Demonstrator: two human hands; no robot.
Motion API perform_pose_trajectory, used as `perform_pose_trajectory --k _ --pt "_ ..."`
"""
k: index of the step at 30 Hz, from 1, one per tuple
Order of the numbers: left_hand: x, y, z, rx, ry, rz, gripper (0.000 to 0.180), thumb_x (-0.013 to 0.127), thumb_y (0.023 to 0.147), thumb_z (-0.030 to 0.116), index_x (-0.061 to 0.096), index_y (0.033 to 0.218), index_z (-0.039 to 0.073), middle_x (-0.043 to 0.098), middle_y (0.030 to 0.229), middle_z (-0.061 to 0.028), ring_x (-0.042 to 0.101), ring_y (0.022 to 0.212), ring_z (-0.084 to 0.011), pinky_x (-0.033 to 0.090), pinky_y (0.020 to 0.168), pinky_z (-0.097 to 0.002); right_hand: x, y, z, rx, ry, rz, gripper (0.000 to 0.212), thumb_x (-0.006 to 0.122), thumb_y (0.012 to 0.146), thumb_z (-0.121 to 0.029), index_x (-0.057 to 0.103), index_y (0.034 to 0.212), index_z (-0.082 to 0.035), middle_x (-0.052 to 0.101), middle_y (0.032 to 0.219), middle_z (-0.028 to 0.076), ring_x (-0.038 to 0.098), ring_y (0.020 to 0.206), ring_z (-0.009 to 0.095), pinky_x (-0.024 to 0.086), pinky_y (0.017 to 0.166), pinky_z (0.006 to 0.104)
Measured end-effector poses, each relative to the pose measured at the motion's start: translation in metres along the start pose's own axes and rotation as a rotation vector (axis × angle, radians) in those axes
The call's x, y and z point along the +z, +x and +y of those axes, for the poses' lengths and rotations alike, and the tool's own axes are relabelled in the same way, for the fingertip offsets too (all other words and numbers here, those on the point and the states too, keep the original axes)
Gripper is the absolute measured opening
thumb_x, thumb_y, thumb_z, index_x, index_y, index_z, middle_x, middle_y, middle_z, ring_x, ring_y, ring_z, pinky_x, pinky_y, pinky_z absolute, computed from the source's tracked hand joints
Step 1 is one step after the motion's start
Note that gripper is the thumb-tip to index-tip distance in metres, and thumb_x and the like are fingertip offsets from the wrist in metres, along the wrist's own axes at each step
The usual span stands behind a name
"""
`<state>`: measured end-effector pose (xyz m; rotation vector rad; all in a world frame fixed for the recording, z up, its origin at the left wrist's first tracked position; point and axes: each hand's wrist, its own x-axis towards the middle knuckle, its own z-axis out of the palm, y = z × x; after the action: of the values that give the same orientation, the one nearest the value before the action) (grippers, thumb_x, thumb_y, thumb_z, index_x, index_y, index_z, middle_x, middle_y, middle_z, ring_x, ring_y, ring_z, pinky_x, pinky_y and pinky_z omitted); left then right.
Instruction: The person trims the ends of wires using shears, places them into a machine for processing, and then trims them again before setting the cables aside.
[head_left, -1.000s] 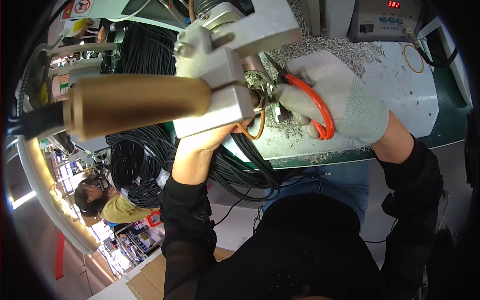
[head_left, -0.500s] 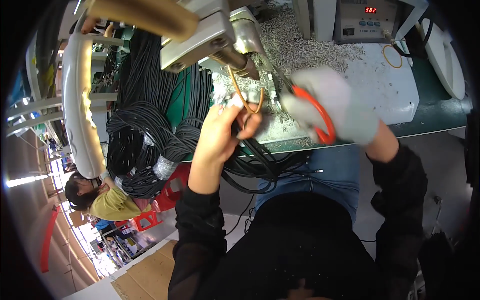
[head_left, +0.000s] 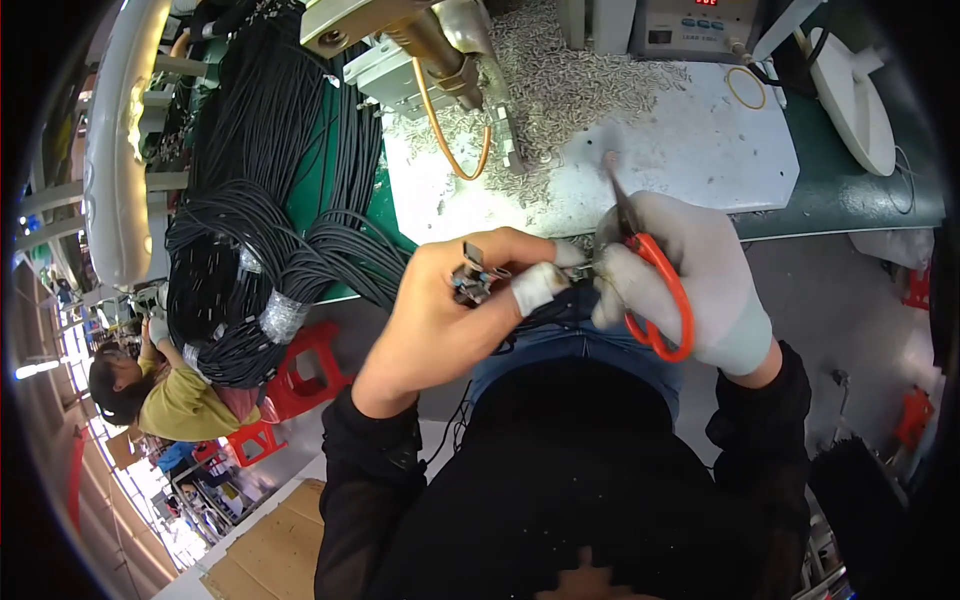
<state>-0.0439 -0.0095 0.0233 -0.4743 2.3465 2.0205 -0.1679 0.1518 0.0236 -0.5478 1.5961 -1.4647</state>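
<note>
My left hand, bare with white wraps on its fingertips, is closed in front of the table's near edge. Several small metal connectors on dark cable ends show within its grip. Thumb and forefinger pinch one small metal cable end. My gloved right hand grips scissors with red handles, their dark blades pointing up and away. Its fingertips meet the pinched cable end from the right; exactly what they touch is partly hidden.
A bench machine with a looped brown tube stands over a white board strewn with small metal pieces. Black cable bundles lie left. A control box sits at the back. Someone in yellow sits far left.
Both hands have come back from the machine toward my body and met. The view has shifted too. The scissors remain in my right hand, and the cable ends in my left.
</note>
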Motion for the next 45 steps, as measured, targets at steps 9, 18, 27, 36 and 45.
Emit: perform_pose_trajectory --k 9,18,27,36,45 --pt "-0.018 -0.004 0.012 -0.165 0.062 -0.165 0.014 0.062 0.083 0.001 0.064 0.096 -0.005 0.067 0.086 -0.0076 0.060 0.076 -0.0083 0.047 0.067 -0.0201 -0.023 0.000 -0.017 0.246 -0.220 -0.657 0.021 0.059 0.080 -0.021 0.062 0.076 0.000 0.056 0.050 0.002 0.054 0.042 0.008 0.041 0.041 0.0210" --pt "-0.018 -0.004 0.010 -0.151 0.096 -0.227 0.013 0.061 0.085 0.003 0.065 0.093 -0.005 0.068 0.086 -0.0089 0.062 0.078 -0.0105 0.049 0.070 -0.0218 -0.026 0.006 -0.018 0.270 -0.320 -0.748 0.025 0.062 0.080 -0.027 0.065 0.076 -0.002 0.056 0.050 0.001 0.053 0.040 0.007 0.040 0.040 0.0202" --pt "-0.019 -0.004 0.005 -0.105 0.115 -0.244 0.013 0.062 0.084 0.004 0.066 0.093 -0.004 0.068 0.086 -0.0090 0.063 0.078 -0.0107 0.049 0.070 -0.0222 -0.020 0.000 -0.006 0.073 -0.403 -0.683 0.023 0.063 0.078 -0.026 0.065 0.075 -0.003 0.056 0.051 0.000 0.054 0.042 0.008 0.042 0.042 0.0216" --pt "-0.015 -0.004 -0.002 -0.060 0.056 -0.214 0.017 0.064 0.081 0.002 0.063 0.097 -0.003 0.064 0.079 -0.0021 0.052 0.065 -0.0048 0.042 0.060 -0.0185 -0.011 -0.016 -0.008 -0.013 -0.429 -0.183 0.022 0.062 0.080 -0.025 0.061 0.085 -0.003 0.053 0.055 0.011 0.055 0.050 0.024 0.042 0.049 0.0310" --pt "-0.001 -0.006 0.005 -0.065 0.077 -0.139 0.031 0.066 0.076 0.004 0.050 0.102 0.002 0.052 0.074 0.0001 0.045 0.061 -0.0066 0.039 0.057 -0.0210 -0.003 -0.015 -0.013 -0.063 -0.667 0.079 0.022 0.065 0.079 -0.020 0.055 0.086 -0.002 0.052 0.055 0.009 0.056 0.048 0.021 0.043 0.048 0.0327"
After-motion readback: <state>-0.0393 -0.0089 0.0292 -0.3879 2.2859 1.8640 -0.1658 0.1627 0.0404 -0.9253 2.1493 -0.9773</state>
